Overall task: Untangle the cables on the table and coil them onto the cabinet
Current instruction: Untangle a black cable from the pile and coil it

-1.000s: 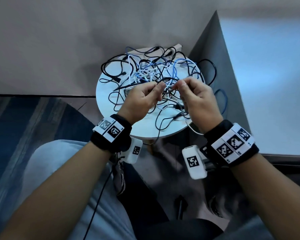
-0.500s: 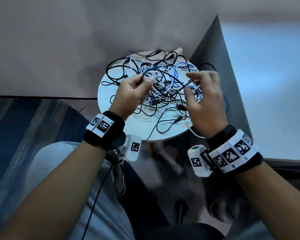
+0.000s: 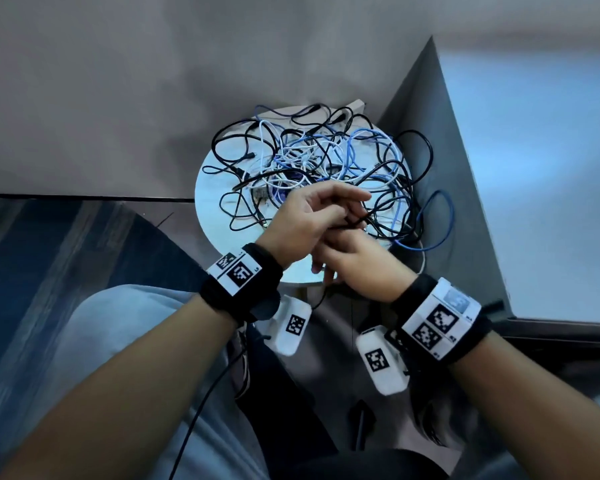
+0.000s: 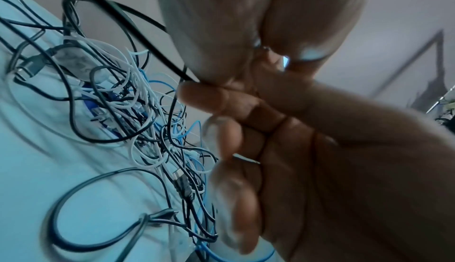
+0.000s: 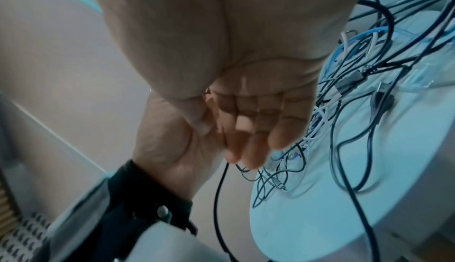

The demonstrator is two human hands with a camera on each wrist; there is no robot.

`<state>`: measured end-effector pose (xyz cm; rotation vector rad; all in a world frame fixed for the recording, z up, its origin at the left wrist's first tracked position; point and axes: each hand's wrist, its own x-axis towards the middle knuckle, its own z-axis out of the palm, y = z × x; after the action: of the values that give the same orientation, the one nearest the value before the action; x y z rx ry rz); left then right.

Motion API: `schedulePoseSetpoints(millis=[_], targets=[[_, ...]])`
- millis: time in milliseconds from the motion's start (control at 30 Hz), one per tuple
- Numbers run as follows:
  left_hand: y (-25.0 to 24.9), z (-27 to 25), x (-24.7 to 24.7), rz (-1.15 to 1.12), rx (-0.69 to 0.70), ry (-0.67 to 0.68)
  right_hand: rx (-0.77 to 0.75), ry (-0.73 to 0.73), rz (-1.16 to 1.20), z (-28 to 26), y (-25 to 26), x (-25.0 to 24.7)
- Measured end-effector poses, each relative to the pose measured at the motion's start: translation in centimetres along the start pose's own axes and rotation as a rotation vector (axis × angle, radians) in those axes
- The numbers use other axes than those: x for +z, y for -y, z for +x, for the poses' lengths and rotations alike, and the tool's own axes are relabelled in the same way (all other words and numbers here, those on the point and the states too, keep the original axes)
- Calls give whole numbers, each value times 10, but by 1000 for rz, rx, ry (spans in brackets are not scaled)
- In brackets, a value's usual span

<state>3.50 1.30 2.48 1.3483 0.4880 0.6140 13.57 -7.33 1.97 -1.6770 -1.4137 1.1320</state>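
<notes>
On the round white table [image 3: 219,233] lies a tangle of cables [image 3: 326,161]: black, white and blue, loops overlapping with no common direction. Several loops spill over the far and right rim; one blue loop [image 3: 437,220] hangs off the right edge beside the grey cabinet [image 3: 534,168]. The cabinet stands just right of the table.

Left hand [image 3: 309,220] is over the near-right part of the table, crossed above the right hand [image 3: 357,265]. Left fingers are curled; in the left wrist view thumb and forefinger pinch a black cable [image 4: 138,32]. This cable runs from the pinch up and away to the left in that view, then bends back into the heap. In the head view its held stretch points right, toward the cabinet, roughly level.

Right hand sits lower, at the near table rim, back of the hand up. In the right wrist view its fingers [image 5: 256,149] are bent loosely downward; a thin black strand [image 5: 218,198] drops from near the fingertips toward the floor. Whether those fingers actually grip the strand, I cannot tell.

Both wrists carry black bands with white square-pattern marker tags [image 3: 238,271]; small characters beside the patterns are too small to read. White camera pods [image 3: 381,362] under the wrists bear the same kind of marker. No brand is legible on any cable.
</notes>
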Motion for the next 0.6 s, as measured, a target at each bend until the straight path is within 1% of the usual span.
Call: schedulePoseSetpoints(millis=[67,167,267,367,433,500,533,600], targets=[[-3,0,-1,-34,14,-6,25,-67,62,3,2,-6],[-6,-2,0,-43,57,7,25,-155,24,6,-4,-7],[-5,-3,2,11,116,26,7,-233,11,6,-5,-5],[-7,-4,0,91,139,29,-16,-266,112,6,-2,-5],[-7,-4,-5,176,146,13,-71,-283,182,5,1,-8],[-5,-3,-12,327,131,-2,-143,-322,246,4,5,-13],[-5,-3,-16,388,93,-3,-168,-356,279,4,6,-17],[-7,-1,-23,427,-34,12,-210,-451,338,5,9,-26]])
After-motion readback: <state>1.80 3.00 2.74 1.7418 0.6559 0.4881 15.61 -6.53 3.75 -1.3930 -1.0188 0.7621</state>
